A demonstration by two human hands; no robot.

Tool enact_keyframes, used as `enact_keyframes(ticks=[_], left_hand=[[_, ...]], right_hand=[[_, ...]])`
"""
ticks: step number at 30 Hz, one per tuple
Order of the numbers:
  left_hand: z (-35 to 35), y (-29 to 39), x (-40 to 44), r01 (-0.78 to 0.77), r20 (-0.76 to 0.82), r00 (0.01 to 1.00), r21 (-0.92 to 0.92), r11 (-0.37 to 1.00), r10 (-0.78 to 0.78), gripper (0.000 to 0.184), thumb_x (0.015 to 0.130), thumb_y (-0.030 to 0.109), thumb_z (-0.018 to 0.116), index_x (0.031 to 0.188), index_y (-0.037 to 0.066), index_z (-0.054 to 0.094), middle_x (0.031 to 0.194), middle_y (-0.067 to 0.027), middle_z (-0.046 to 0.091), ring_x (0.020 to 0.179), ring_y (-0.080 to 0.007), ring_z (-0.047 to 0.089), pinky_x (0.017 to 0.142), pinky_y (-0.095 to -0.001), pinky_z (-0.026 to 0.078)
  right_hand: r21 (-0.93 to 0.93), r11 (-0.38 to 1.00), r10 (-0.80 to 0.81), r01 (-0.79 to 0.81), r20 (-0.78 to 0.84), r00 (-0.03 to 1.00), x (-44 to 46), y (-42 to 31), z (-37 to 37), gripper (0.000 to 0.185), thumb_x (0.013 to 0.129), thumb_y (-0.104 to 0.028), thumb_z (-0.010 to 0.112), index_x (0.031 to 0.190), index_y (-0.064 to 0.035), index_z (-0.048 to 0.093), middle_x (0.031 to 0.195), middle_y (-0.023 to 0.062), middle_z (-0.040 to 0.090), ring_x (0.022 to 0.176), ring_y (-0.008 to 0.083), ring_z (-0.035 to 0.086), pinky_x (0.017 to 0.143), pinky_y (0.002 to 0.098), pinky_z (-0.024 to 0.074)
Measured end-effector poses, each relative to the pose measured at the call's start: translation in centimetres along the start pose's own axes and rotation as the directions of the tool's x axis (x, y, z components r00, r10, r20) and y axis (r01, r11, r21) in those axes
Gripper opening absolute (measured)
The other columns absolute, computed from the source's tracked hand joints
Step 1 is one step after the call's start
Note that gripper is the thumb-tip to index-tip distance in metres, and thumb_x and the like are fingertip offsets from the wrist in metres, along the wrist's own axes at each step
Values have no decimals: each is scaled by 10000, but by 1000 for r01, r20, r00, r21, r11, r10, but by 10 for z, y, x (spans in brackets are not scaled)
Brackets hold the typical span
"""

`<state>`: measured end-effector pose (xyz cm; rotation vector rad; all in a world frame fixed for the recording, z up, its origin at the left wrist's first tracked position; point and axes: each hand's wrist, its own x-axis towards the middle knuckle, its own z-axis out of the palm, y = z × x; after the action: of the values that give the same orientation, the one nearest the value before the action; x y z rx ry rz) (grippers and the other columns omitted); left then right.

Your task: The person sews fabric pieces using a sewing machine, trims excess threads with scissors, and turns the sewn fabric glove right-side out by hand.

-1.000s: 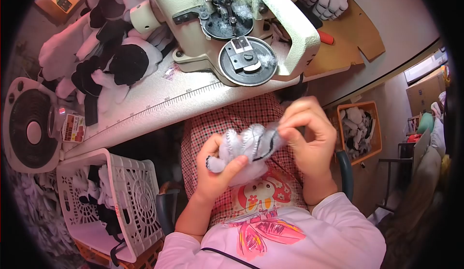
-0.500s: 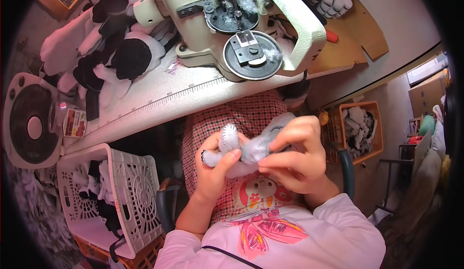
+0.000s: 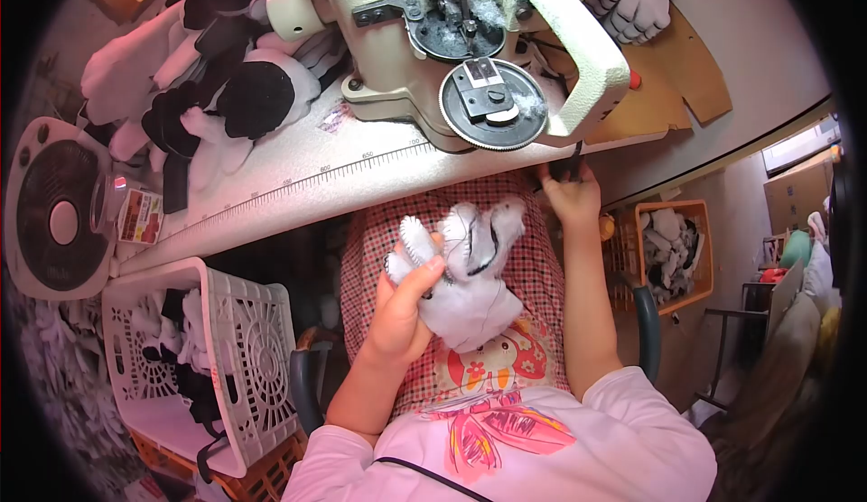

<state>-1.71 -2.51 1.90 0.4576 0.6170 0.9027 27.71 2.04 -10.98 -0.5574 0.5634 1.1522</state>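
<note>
A white plush piece [image 3: 471, 308] with dark stitched edges and several stubby lobes is over the checked apron. Wrapped round its left side is my left hand [image 3: 404, 312], thumb across the front. My right hand [image 3: 572, 193] is off the piece, reaching up to the table's front edge beneath the machine's curved arm. Its fingers are near a small dark object [image 3: 566, 168] at the edge; whether they grip it cannot be made out. The cream sewing machine [image 3: 388, 60] with a round toothed disc [image 3: 494, 105] stands above both hands.
Black and white plush pieces [image 3: 257, 100] pile on the table's left, near a round-grilled fan [image 3: 63, 222]. A white basket [image 3: 262, 357] holds more at lower left. An orange crate [image 3: 704, 249] stands at right. Brown cardboard [image 3: 695, 69] lies right of the machine.
My right hand has let go of the plush piece and moved up to the table edge. My left hand still holds the piece, whose lobes now stand in view. The camera view has shifted slightly.
</note>
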Motion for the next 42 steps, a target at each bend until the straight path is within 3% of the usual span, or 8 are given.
enact_keyframes(ticks=[3,5,11,13,16,19,32,42], left_hand=[[4,2,0,-70,14,997,-2,998,70,389,931,28,560,1309,45,472,1224,-88,586,1128,-194,570,1005,-375,440],[6,2,0,-95,-5,995,-1,995,95,393,931,26,559,1313,46,469,1223,-88,586,1130,-193,569,1007,-376,438],[8,1,-4,-161,-36,986,3,987,161,398,933,30,557,1320,45,468,1231,-83,582,1143,-192,561,1015,-373,426],[10,0,-5,-178,-26,984,-2,984,178,393,935,37,556,1318,44,472,1236,-81,580,1147,-193,559,1018,-373,423],[14,0,-6,-214,-72,974,40,976,217,423,934,73,554,1347,26,474,1271,-94,577,1177,-213,553,1042,-397,411],[14,0,-11,-232,-95,967,59,971,237,427,942,92,548,1356,24,467,1298,-98,562,1202,-217,539,1057,-400,399],[13,5,-6,-214,-128,970,-53,975,206,229,927,70,596,1143,102,527,1173,-34,564,1140,-166,533,1026,-367,410],[6,-5,-2,-298,-137,941,96,950,309,130,936,68,591,1064,82,570,1130,-39,608,1063,-144,567,973,-338,438]], right_hand=[[-620,723,-316,305,96,944,104,-44,-106,94,913,-104,548,987,-46,544,878,54,571,834,200,572,844,316,510],[11,1000,-21,22,-125,992,150,-62,-179,36,886,-74,577,920,-63,577,755,26,559,745,192,577,789,285,528],[-256,951,114,-176,-240,964,93,-66,-216,242,975,-232,487,821,-91,609,594,-3,507,573,142,517,625,249,485],[-346,881,402,-322,190,896,114,-86,-239,317,1006,-301,442,910,-84,653,730,36,616,577,118,498,555,261,424],[-604,779,-270,168,-80,960,59,-46,-176,288,1005,-288,459,1006,-70,648,807,45,623,550,115,441,511,249,342],[-601,499,-570,624,316,759,-19,9,-108,257,987,-265,499,1085,-58,615,827,31,607,532,107,385,508,218,304],[-421,894,-150,153,40,988,-7,-49,-125,240,953,-203,576,1170,-100,579,958,-12,660,412,60,252,399,209,193],[-395,641,-508,658,425,749,-133,8,-2,264,976,-102,499,1239,-82,482,992,73,604,735,127,532,597,229,414]])
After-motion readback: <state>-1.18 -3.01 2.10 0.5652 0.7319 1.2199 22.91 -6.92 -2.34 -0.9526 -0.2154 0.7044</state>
